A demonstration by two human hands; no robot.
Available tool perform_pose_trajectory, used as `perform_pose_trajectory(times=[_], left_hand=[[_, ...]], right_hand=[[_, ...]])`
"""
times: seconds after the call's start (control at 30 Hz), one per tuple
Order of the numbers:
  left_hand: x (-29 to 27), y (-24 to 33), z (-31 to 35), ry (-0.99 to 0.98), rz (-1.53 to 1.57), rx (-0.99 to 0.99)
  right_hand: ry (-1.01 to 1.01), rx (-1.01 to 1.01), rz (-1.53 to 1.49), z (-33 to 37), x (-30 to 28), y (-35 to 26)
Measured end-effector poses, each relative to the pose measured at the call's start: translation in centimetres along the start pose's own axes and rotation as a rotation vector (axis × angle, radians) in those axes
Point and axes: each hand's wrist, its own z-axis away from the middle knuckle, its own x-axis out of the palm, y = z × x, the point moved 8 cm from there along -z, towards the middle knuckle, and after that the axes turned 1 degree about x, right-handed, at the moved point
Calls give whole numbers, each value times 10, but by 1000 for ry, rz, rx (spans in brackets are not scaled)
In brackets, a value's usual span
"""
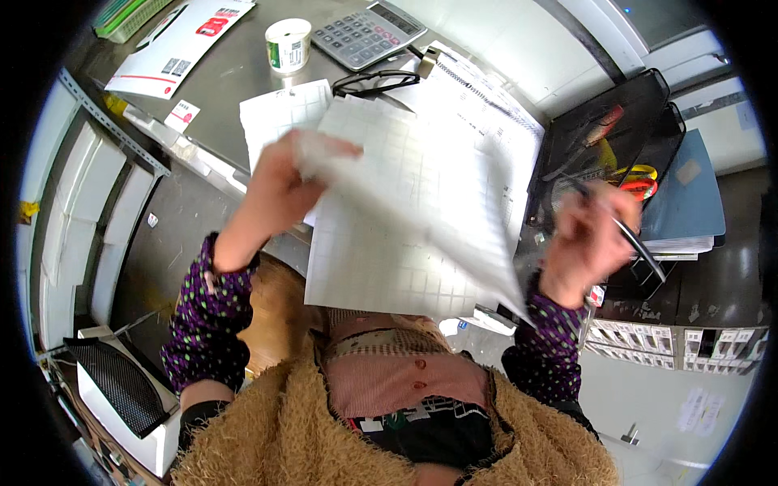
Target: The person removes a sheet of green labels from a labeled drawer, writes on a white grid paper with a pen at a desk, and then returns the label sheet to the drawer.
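Observation:
My left hand is closed on the upper left corner of a white paper sheet, which is lifted and curled, its lower edge blurred by motion. Faint grid lines show on the sheet. Beneath it lie more printed sheets and a spiral-bound pad. My right hand, to the right of the papers and smeared by movement, grips a dark pen between its fingers. Beyond the papers, folded black-framed glasses rest on the desk.
A grey calculator, a label roll and a white printed envelope sit at the far side of the metal desk. On the right stand a black mesh tray, orange-and-yellow scissors and a blue folder.

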Motion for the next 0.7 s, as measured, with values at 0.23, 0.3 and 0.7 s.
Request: perform_pose_trajectory(times=[0.23, 0.3, 0.7], left_hand=[[-22, -48, -25, 559, 188, -245], [-23, -57, -17, 733, 266, -382], [24, -76, -16, 402, -67, -471]], right_hand=[[-301, -715, 144, 60, 20, -99], [-262, -690, 120, 58, 14, -83], [-433, 479, 172, 72, 64, 147]])
